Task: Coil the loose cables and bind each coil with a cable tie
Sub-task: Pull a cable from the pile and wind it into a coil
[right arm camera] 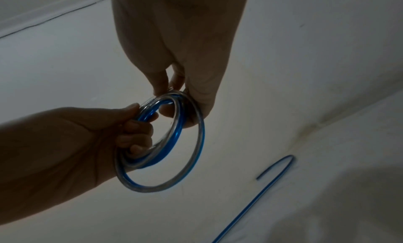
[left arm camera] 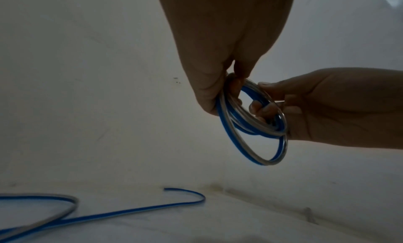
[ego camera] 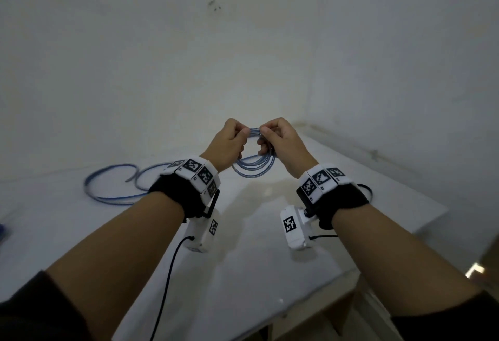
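Note:
A small coil of blue and clear cable (ego camera: 252,173) hangs in the air above the white table (ego camera: 256,273). My left hand (ego camera: 235,140) grips its left side, thumb over the strands and fingers curled through the loop. My right hand (ego camera: 275,138) pinches the top right of the same coil. The left wrist view shows the coil (left arm camera: 261,162) under my left hand (left arm camera: 226,84), with my right hand (left arm camera: 268,98) coming in from the right. In the right wrist view the coil (right arm camera: 148,189) hangs between my right hand (right arm camera: 172,90) and left hand (right arm camera: 135,126).
A loose length of the same blue cable (ego camera: 118,201) lies in wide curves on the table at the left, its free end (left arm camera: 167,189) near the wall. It also shows as a loose strand (right arm camera: 251,203). White walls close the far side. The table's right edge (ego camera: 442,208) drops off.

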`<state>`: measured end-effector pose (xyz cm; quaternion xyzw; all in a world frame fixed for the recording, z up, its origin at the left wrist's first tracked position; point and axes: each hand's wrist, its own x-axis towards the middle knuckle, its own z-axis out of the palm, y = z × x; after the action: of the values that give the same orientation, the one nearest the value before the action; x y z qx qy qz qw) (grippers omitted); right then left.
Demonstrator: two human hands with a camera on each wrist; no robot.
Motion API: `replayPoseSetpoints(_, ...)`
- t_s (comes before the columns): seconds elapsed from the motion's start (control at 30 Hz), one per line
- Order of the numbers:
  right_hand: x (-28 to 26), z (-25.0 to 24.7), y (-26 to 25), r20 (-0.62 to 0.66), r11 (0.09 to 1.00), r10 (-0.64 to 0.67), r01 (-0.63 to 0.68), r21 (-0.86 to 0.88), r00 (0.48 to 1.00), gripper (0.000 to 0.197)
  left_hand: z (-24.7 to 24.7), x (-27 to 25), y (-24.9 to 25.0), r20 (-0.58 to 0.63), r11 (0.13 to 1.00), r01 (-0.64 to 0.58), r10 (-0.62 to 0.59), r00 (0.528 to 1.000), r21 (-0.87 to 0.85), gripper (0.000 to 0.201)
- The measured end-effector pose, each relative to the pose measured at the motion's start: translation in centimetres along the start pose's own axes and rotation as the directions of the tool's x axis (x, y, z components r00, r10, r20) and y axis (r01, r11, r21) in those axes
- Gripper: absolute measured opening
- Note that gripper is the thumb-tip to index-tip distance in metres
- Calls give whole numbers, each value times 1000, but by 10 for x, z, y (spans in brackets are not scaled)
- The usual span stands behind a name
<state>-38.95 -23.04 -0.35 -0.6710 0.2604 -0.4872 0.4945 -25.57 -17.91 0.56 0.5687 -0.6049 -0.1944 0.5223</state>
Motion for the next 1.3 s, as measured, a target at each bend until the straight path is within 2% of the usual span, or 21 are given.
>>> replayPoseSetpoints(0.2, -10, -60, 4, -48, 991, 126, -123, 56, 991, 10, 64, 11, 17, 129, 1000, -14, 12, 992, 11, 13)
replayPoseSetpoints(0.4, -21, -105, 8, -93, 967, 228, -214, 137, 969, 7, 104, 18, 19, 148, 999, 31, -37, 988, 43, 13)
replayPoseSetpoints(0.47, -20, -126, 14, -165, 963, 268, -269, 18, 949, 13, 110, 18, 16, 170, 997, 45, -55, 984, 63, 13)
replayPoseSetpoints(0.5, -20, -139, 19, -200, 945, 279, -306, -115, 939, 13, 112, 18, 14, 181, 997, 44, -56, 982, 68, 13)
replayPoseSetpoints(0.53, -20, -152, 24, -225, 895, 290, -347, -280, 930, 11, 114, 18, 12, 191, 996, 42, -55, 980, 73, 14)
replayPoseSetpoints(0.57, -21, -164, 29, -233, 805, 308, -383, -454, 923, 9, 115, 18, 10, 195, 996, 40, -55, 979, 77, 14)
replayPoseSetpoints(0.63, -24, -184, 38, -195, 554, 398, -405, -728, 896, 8, 116, 19, 7, 191, 995, 46, -61, 980, 83, 15)
replayPoseSetpoints(0.7, -29, -194, 44, -140, 353, 496, -346, -869, 857, 13, 117, 20, 3, 191, 994, 54, -72, 979, 96, 15)
replayPoseSetpoints(0.77, -34, -196, 49, -89, 284, 521, -270, -920, 849, 19, 118, 20, -1, 189, 993, 66, -83, 978, 95, 17)
replayPoseSetpoints(0.87, -36, -196, 57, 20, 334, 509, -177, -926, 861, 26, 119, 20, -5, 184, 992, 78, -97, 978, 103, 14)
replayPoseSetpoints(0.97, -34, -190, 64, 107, 359, 545, -116, -926, 831, 32, 117, 20, -8, 175, 991, 82, -100, 979, 106, 14)
replayPoseSetpoints(1.13, -29, -183, 69, 134, 344, 500, -54, -937, 855, 15, 114, 21, -11, 167, 989, 96, -113, 979, 111, 15)
replayPoseSetpoints(1.2, -26, -181, 68, 124, 429, 435, -84, -900, 892, 18, 109, 21, -12, 155, 988, 98, -116, 981, 120, 17)
replayPoseSetpoints(1.3, -20, -173, 61, 63, 644, 297, -152, -749, 953, 19, 100, 22, -14, 130, 985, 120, -135, 982, 122, 18)
